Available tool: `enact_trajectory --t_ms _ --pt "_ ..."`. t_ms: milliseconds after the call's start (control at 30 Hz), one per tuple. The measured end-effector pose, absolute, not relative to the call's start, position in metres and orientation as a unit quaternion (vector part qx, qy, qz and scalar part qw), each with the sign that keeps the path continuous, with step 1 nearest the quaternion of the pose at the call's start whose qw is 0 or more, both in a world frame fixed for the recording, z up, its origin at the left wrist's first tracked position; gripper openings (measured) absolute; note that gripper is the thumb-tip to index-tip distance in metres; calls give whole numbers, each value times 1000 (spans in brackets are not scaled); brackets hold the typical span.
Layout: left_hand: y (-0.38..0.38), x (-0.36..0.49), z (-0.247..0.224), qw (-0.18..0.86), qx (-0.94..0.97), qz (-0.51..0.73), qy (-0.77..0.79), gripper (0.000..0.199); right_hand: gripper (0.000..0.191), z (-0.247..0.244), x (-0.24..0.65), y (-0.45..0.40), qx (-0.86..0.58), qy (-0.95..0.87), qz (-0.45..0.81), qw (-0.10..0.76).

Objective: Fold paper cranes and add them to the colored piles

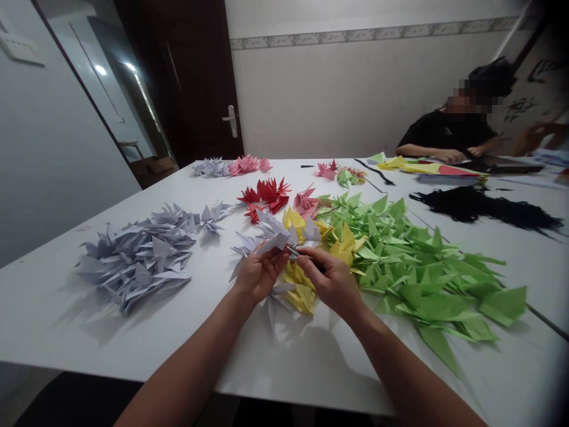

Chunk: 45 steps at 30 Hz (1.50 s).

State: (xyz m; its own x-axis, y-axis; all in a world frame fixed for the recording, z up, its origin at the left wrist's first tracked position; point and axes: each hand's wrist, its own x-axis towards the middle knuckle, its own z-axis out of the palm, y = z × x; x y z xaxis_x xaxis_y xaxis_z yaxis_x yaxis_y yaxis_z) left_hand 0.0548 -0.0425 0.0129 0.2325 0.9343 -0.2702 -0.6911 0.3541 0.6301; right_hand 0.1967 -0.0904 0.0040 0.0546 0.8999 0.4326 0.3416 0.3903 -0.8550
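Observation:
My left hand (261,274) is closed on a folded pale-lavender paper piece (276,242), palm turned up. My right hand (329,276) grips a slim metallic tool (293,251), its tip against that paper; the tool's kind is not clear. Just beyond and below my hands lie yellow folded papers (299,293) and more pale-lavender folded papers (267,224). A big heap of green folded papers (400,261) spreads to the right of my right hand. Over on the left is a pile of pale-lavender folded papers (142,255).
Red folded papers (269,194) and pink folded papers (306,201) sit farther back on the white table (213,338). Black stringy material (480,206) lies at the right. A person (448,133) sits across the table, near flat coloured paper sheets (422,168).

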Motion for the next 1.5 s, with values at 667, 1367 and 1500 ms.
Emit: enact_trajectory --t_ms 667,1367,1500 --pt "-42 57 8 755 221 538 304 12 30 -1 199 -88 -503 -644 221 533" --pt "-16 19 0 246 518 703 420 18 42 -1 220 -74 -497 -484 182 697" --pt "-6 5 1 169 534 676 478 14 40 -4 222 -73 -503 -492 151 695"
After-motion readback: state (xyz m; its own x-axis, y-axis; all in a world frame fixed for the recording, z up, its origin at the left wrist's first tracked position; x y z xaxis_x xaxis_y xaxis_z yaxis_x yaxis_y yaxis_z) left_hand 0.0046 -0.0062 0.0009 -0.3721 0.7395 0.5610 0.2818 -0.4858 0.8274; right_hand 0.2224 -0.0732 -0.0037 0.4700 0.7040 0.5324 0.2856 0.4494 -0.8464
